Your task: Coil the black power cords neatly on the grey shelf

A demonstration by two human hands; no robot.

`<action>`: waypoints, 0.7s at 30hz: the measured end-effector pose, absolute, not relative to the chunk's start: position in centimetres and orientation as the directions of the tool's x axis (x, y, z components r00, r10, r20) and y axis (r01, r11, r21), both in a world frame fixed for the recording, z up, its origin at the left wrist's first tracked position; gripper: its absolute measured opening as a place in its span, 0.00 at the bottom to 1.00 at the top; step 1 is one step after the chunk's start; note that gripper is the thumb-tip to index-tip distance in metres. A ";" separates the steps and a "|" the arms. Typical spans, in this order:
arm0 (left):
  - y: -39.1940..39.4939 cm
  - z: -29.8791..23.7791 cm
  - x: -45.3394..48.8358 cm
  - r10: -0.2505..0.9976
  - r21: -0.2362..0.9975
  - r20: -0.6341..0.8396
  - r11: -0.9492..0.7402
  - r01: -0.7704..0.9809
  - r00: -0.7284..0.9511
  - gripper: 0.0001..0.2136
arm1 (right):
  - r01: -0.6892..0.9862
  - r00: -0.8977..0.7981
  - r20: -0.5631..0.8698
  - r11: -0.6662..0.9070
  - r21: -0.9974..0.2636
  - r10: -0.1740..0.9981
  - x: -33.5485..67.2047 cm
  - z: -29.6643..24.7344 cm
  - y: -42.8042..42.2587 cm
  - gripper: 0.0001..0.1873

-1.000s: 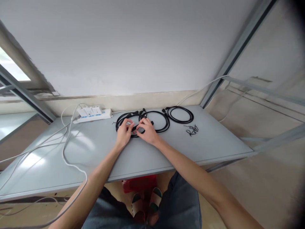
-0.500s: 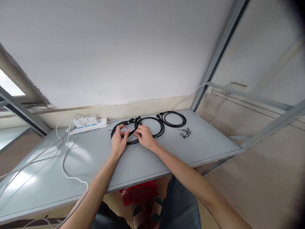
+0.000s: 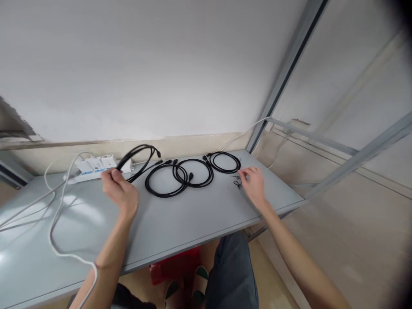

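Observation:
My left hand [image 3: 119, 191] is closed around a looped black cable [image 3: 126, 158], raised above the table at the left, its plug end sticking out to the right. Beside it, two coiled black cables [image 3: 165, 195] lie partly overlapping on the tabletop, with plugs showing at their edges. A third black coil [image 3: 240, 161] rests farther right, near the wall. My right hand [image 3: 254, 184] hovers over a small heap of thin black ties [image 3: 237, 184], thumb and fingertips pinched together. What the pinch holds, if anything, is too small to make out. The hand hides part of the heap.
A white power strip [image 3: 93, 174] with white adapters [image 3: 95, 163] stands along the wall at the left. A white cord [image 3: 53, 227] runs across the table [image 3: 180, 223] and over my left forearm. Metal frame posts [image 3: 281, 81] rise at the right. A red stool [image 3: 175, 264] is below.
My left hand has lifted a cable loop and moved left with it. My right hand has left the coils and moved right to the ties. The view has shifted slightly right.

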State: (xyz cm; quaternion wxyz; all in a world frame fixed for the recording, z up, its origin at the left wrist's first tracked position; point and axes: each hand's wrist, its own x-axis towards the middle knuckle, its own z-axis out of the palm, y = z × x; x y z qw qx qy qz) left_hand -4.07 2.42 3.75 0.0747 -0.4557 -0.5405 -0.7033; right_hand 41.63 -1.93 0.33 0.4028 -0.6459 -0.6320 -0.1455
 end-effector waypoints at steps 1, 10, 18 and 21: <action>2.3 4.2 -4.4 0.347 0.699 0.713 -0.423 0.577 -0.609 0.14 | 0.943 0.156 0.684 0.097 -0.317 0.712 43.1 -0.1 -2.6 0.21; 1.5 7.1 -4.8 0.348 0.677 0.724 -0.523 0.518 -0.596 0.15 | 0.960 0.072 0.630 0.118 -0.254 0.774 45.4 -2.0 -5.4 0.26; 3.1 8.4 -3.6 0.318 0.629 0.761 -0.575 0.523 -0.565 0.13 | 0.889 0.146 0.672 0.202 -0.411 0.726 42.0 -0.8 -4.5 0.20; 4.3 6.9 -3.2 0.406 0.691 0.707 -0.574 0.440 -0.580 0.14 | 0.826 0.019 0.646 0.352 -0.440 0.763 37.9 0.4 -3.4 0.16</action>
